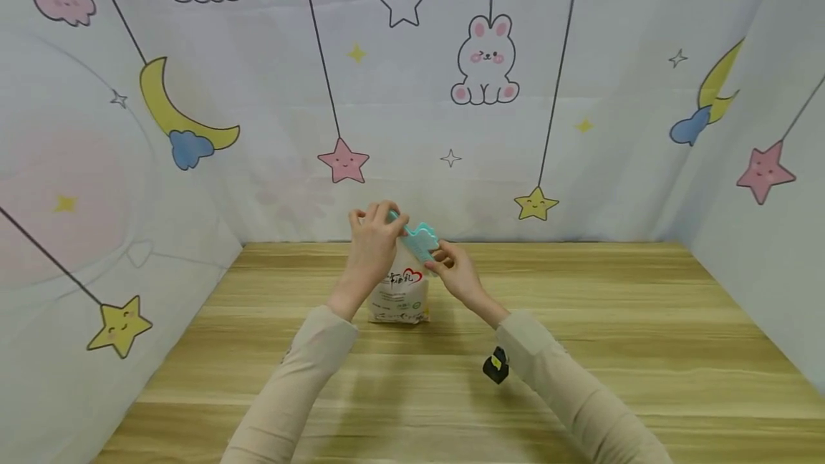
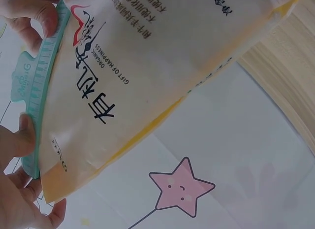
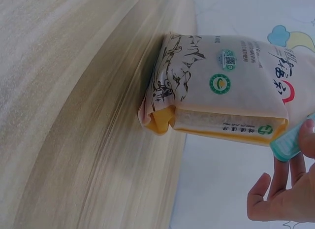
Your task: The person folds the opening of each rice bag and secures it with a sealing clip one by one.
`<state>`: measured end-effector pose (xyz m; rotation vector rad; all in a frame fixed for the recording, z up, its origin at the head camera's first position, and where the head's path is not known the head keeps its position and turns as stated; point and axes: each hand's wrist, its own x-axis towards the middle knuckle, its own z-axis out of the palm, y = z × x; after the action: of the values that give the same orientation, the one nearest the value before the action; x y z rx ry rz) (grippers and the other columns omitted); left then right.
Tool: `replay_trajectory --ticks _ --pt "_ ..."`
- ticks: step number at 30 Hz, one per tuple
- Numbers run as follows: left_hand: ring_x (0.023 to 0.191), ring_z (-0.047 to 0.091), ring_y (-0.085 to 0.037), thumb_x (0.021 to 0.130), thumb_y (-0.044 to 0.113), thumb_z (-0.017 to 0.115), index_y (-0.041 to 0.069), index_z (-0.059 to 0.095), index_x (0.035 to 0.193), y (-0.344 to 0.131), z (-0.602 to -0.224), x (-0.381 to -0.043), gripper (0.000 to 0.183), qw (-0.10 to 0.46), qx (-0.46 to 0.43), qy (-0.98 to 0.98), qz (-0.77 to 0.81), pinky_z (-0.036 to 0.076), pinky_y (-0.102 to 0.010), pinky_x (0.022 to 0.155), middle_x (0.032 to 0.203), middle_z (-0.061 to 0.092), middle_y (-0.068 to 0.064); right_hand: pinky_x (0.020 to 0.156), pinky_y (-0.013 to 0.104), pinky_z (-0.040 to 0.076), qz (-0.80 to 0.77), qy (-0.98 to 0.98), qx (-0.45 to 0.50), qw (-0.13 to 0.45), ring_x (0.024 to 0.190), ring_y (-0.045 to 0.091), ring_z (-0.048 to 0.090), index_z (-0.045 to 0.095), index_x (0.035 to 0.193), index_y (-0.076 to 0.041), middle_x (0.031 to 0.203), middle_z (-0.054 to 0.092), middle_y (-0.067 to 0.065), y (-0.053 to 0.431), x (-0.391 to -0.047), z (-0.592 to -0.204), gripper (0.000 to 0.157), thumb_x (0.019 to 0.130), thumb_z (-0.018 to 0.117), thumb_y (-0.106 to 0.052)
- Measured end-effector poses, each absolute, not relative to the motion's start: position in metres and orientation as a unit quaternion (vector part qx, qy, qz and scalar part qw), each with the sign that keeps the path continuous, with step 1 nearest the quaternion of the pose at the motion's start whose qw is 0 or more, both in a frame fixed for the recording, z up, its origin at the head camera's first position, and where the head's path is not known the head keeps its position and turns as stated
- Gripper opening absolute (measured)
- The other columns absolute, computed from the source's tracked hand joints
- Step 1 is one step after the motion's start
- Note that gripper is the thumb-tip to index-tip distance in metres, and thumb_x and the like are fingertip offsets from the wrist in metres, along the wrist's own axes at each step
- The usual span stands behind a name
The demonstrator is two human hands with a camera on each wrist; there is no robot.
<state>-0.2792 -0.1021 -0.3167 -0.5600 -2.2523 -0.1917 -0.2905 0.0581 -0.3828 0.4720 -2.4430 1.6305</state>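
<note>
A cream-coloured printed paper bag (image 1: 398, 301) with yellow side edges stands upright on the table. Across its slanted top lies a teal bag clip (image 1: 422, 242) with a cloud-shaped tab and a row of fine markings. My left hand (image 1: 375, 240) pinches the clip's upper left end, and fingers also touch the bag's top corner in the left wrist view. At the lower right end, my right hand (image 1: 457, 274) holds the clip between thumb and fingers; the right wrist view shows its thumb (image 3: 307, 138) on the clip's face. What the bag contains is hidden.
The wood-grain table (image 1: 580, 306) runs back to a white cloth backdrop (image 1: 445, 120) printed with rabbits, stars and moons. Cloth also hangs at both sides. A small black object (image 1: 495, 366) with a yellow mark shows beside the right sleeve.
</note>
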Motion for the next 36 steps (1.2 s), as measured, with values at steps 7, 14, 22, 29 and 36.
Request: replay_trajectory --ticks 7,14,22,29,36 --pt "0.094 0.052 -0.023 0.077 0.009 0.061 0.013 0.068 0.094 -0.099 -0.3163 -0.277 0.018 0.389 -0.208 -0.895 -0.073 0.033 -0.044 0.082 0.1 0.057 -0.007 0.057 0.026 0.045 0.542 -0.822 0.15 0.088 0.077 0.036 0.06 0.059 0.112 -0.007 0.088 0.059 0.017 0.0582 -0.2876 -0.383 0.028 0.085 0.059 -0.012" --pt "0.094 0.051 -0.023 0.078 0.01 0.061 0.013 0.068 0.095 -0.099 -0.3154 -0.2772 0.019 0.391 -0.201 -0.895 -0.07 0.033 -0.043 0.08 0.099 0.056 -0.006 0.057 0.025 0.044 0.539 -0.825 0.145 0.084 0.078 0.037 0.059 0.058 0.113 -0.008 0.089 0.06 0.016 0.0572 -0.2879 -0.3808 0.029 0.085 0.059 -0.013" --pt "0.094 0.051 -0.023 0.078 0.013 0.06 0.013 0.068 0.095 -0.0972 -0.3159 -0.2769 0.018 0.388 -0.201 -0.896 -0.073 0.033 -0.042 0.079 0.1 0.056 -0.006 0.056 0.025 0.044 0.542 -0.824 0.144 0.086 0.078 0.04 0.058 0.059 0.111 -0.007 0.088 0.061 0.017 0.0577 -0.2887 -0.3815 0.028 0.084 0.06 -0.013" --pt "0.095 0.051 -0.022 0.077 0.009 0.061 0.014 0.068 0.095 -0.0975 -0.3171 -0.2751 0.02 0.387 -0.195 -0.899 -0.071 0.034 -0.042 0.079 0.1 0.056 -0.006 0.056 0.026 0.045 0.531 -0.829 0.144 0.098 0.068 0.023 0.059 0.06 0.111 -0.008 0.085 0.061 0.015 0.0569 -0.2869 -0.3818 0.028 0.083 0.061 -0.012" --pt "0.094 0.051 -0.022 0.077 0.011 0.061 0.013 0.069 0.094 -0.0967 -0.3171 -0.2774 0.019 0.395 -0.194 -0.895 -0.076 0.033 -0.041 0.079 0.099 0.056 -0.006 0.058 0.027 0.046 0.538 -0.824 0.149 0.1 0.074 0.035 0.06 0.059 0.111 -0.007 0.086 0.061 0.017 0.0567 -0.288 -0.3808 0.028 0.083 0.06 -0.011"
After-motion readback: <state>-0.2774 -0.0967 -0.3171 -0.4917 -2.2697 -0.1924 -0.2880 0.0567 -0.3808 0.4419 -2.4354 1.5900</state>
